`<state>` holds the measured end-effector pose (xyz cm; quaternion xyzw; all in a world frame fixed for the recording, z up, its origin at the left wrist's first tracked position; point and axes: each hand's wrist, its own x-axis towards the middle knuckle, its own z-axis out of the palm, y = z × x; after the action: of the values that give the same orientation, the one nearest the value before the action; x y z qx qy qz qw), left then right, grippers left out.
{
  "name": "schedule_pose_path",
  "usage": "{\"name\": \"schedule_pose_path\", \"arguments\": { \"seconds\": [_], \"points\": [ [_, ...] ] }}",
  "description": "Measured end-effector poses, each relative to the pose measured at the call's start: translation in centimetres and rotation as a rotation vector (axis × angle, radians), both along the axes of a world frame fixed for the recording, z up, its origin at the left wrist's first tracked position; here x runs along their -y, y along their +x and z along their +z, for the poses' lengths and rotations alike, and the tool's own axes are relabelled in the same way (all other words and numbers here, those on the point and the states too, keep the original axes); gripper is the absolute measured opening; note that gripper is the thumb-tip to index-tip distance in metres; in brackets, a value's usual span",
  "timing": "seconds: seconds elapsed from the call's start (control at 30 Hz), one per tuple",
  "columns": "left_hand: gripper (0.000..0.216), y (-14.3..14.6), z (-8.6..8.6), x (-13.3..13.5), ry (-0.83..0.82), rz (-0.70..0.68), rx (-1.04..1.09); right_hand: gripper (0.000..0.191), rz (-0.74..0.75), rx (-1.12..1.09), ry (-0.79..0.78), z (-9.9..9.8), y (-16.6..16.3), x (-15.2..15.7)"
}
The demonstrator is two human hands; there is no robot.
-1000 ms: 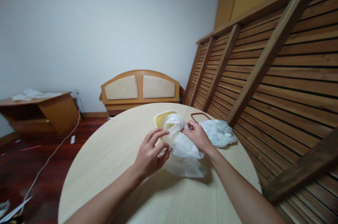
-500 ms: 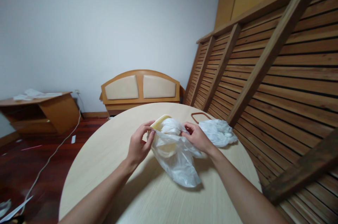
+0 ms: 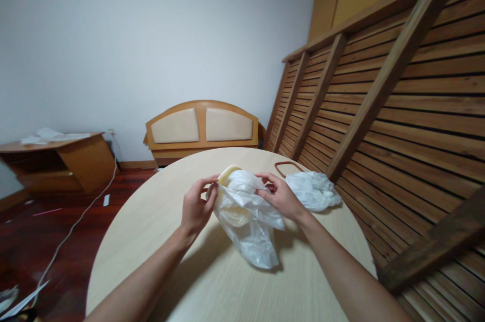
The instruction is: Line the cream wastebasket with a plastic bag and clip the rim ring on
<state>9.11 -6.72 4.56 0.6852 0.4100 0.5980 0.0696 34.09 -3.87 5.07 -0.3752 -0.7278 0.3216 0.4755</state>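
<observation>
"Plastic bag (image 3: pixel 253 246) first: where to look?"

"On the near part of the round table (image 3: pixel 151 246), between left hand (image 3: pixel 196 205) and right hand (image 3: pixel 281 197). Whitish, thin, half see-through, bunched at the top, with a loose end spread toward the near edge."

"Together or apart, those two?"

"Apart, one on either side of the bag. On the left, thumb and fingers pinched on the bag's edge, right at the rim of a pale yellow container (image 3: pixel 228 174); whether on the rim as well, cannot tell. On the right, fingers bent and clamped on the gathered plastic."

"Container upright?"

"Tilted, judging by the rim, and partly covered by the bag. More pale yellow through the film lower down."

"Anything else on the table?"

"Crumpled second bag (image 3: pixel 312 191) just beyond the right hand, with a reddish-brown loop (image 3: pixel 288 162) just behind."

"And farther off?"

"Headboard (image 3: pixel 202 127) with two cream panels beyond the table, slatted wooden frame (image 3: pixel 379 109) leaning on the right, low cabinet (image 3: pixel 81 163) on the left, topped with white papers (image 3: pixel 49 135)."
</observation>
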Motion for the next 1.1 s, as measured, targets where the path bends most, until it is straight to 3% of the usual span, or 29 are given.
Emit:
{"name": "schedule_pose_path", "arguments": {
  "seconds": [0.07,0.17,0.3,0.4,0.5,0.63,0.87,1.1],
  "points": [
    [0.016,-0.1,0.2,0.0,-0.023,0.015,0.027,0.049,-0.01,-0.007,0.068,0.1,0.3,0.2],
    [0.017,-0.4,0.4,-0.3,-0.047,0.054,0.059,0.042,-0.009,0.021,0.307,0.5,1.0,0.6],
    [0.019,-1.0,0.5,-1.0,-0.071,0.124,0.122,0.047,0.04,0.218,0.656,1.3,1.3,1.6],
    [0.022,-1.5,0.4,-1.7,-0.081,0.15,0.173,0.043,0.054,0.385,0.749,1.9,0.8,2.3],
    [0.024,-2.0,0.2,-2.2,-0.079,0.167,0.186,0.02,0.039,0.457,0.758,2.1,0.3,2.5],
    [0.023,-2.0,0.1,-2.1,-0.068,0.161,0.165,0.003,-0.029,0.333,0.696,1.8,0.3,1.9],
    [0.016,-1.4,-0.1,-1.2,0.043,0.019,-0.037,0.028,-0.188,-0.084,0.311,1.1,0.9,0.9],
    [0.013,-0.5,-0.4,-0.6,0.291,-0.162,-0.294,0.046,-0.284,-0.209,0.258,1.3,0.6,0.5]
  ]
}}
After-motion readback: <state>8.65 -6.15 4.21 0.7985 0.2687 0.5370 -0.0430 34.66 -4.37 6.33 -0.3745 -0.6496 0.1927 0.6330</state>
